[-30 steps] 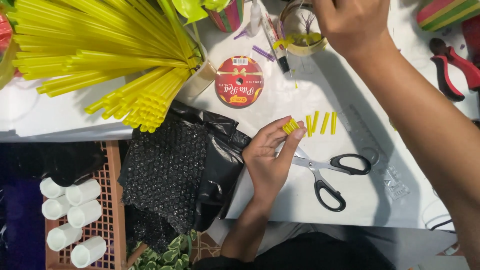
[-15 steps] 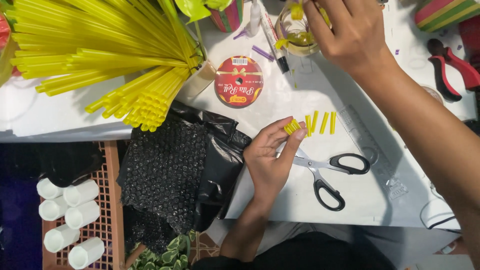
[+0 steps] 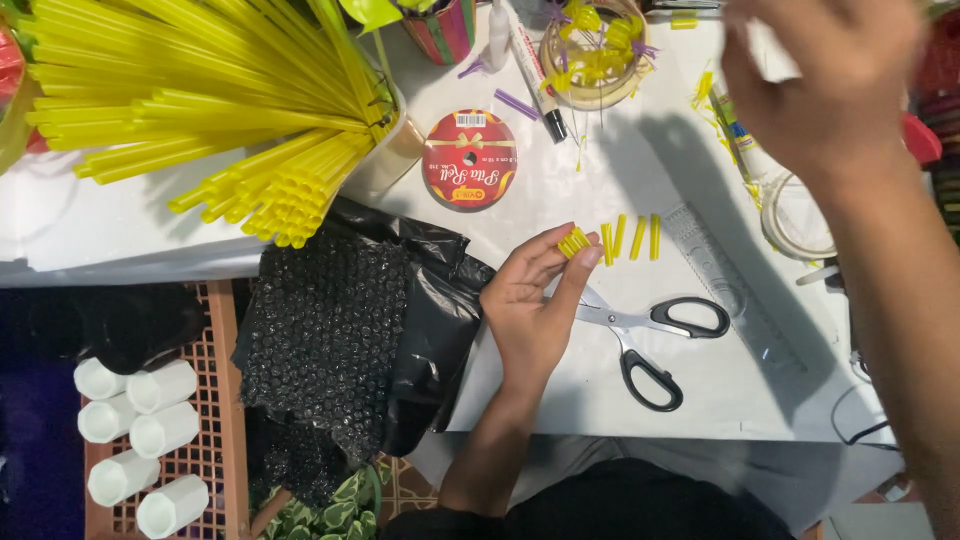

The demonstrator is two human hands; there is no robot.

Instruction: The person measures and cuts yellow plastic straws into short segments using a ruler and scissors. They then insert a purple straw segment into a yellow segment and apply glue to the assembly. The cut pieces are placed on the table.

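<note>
My left hand (image 3: 535, 310) rests on the white table (image 3: 560, 400) and pinches a small bunch of short yellow straw pieces (image 3: 573, 243) between thumb and fingertips. Three more cut yellow pieces (image 3: 632, 237) lie just to the right of it. Black-handled scissors (image 3: 650, 345) lie shut beside that hand. My right hand (image 3: 830, 85) hovers blurred above the table's far right, to the right of a clear bowl (image 3: 596, 55) holding yellow and purple bits. Whether it holds anything cannot be made out.
A big bundle of long yellow straws (image 3: 200, 95) fans across the top left. A red ribbon roll (image 3: 469, 160), a marker (image 3: 535, 80), a clear ruler (image 3: 715, 265) and a tape roll (image 3: 800, 215) lie around. Black bubble wrap (image 3: 340, 330) hangs off the edge above a crate of white cups (image 3: 140, 440).
My right hand has pulled out of the clear bowl and swung right and towards me. My left hand keeps its pinch on the yellow pieces.
</note>
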